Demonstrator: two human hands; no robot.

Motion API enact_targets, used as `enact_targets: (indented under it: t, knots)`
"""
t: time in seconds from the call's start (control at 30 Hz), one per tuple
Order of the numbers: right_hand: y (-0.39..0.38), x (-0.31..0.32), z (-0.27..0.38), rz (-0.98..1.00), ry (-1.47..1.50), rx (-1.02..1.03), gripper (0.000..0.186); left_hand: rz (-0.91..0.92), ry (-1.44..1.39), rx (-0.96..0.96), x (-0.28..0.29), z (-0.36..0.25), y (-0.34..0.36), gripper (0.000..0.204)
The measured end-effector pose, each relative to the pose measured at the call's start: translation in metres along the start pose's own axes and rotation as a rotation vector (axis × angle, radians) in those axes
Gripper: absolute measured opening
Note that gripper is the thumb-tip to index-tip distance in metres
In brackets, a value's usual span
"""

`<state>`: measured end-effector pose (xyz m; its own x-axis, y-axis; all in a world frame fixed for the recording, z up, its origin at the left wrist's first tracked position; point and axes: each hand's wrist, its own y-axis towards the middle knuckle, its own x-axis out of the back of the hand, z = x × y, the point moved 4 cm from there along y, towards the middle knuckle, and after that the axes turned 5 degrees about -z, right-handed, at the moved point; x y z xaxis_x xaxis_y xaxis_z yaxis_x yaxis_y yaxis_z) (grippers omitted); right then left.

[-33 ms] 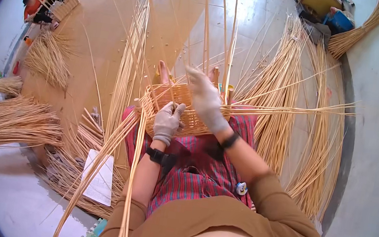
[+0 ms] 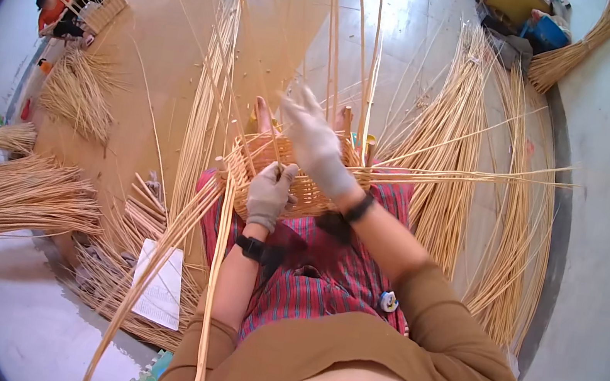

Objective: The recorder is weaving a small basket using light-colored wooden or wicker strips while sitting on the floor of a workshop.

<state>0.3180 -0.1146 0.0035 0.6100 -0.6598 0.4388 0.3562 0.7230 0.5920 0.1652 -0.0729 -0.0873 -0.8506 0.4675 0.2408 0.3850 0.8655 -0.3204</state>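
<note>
A half-woven cane basket (image 2: 307, 191) rests over my lap, on red striped cloth (image 2: 281, 304), with tall upright canes rising from it and long loose strands trailing to the right and down at the left. My gloved left hand (image 2: 274, 190) is closed on an upright cane at the basket's near left part. My gloved right hand (image 2: 311, 133), blurred, is raised over the basket's middle, fingers stretched out and apart, holding nothing that I can see.
Cane bundles (image 2: 440, 170) lie along both sides, with more (image 2: 23, 198) at the left and a white paper sheet (image 2: 155, 286). A person in orange (image 2: 53, 12) sits far upper left. A blue container (image 2: 545, 33) stands by the right wall (image 2: 577, 307).
My right hand has moved a little left and up, its fingers now more spread. My left hand stays on the basket in about the same place.
</note>
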Motion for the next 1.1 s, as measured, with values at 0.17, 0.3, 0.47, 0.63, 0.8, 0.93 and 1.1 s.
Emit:
enact_targets:
  t: [0.17,0.3,0.47,0.63,0.8,0.93,1.1]
  knots:
    - [0.02,-0.007,-0.028,0.163,0.133,-0.268,0.092,-0.029,-0.092,-0.015,-0.006,0.005,-0.011,0.03]
    - [0.019,0.0,-0.011,-0.081,-0.091,-0.132,0.098,0.062,-0.059,0.052,-0.006,0.007,-0.005,0.031]
    - [0.0,-0.005,-0.031,-0.031,0.19,-0.481,0.085,0.041,0.052,0.068,-0.002,0.006,0.0,0.033]
    - [-0.096,0.067,-0.058,-0.287,0.502,-0.674,0.027,-0.289,0.27,-0.22,0.005,-0.019,-0.019,0.037]
    - [-0.095,0.136,-0.058,-0.476,0.226,-0.943,0.015,-0.188,0.7,-0.891,-0.047,-0.047,-0.063,0.083]
    - [-0.009,0.122,-0.042,-0.222,-0.378,-0.038,0.055,-0.108,0.968,-0.706,-0.09,-0.036,-0.06,0.083]
    - [-0.035,0.125,-0.064,-0.242,-0.83,-0.067,0.066,0.043,1.155,-0.551,-0.112,-0.033,-0.04,0.077]
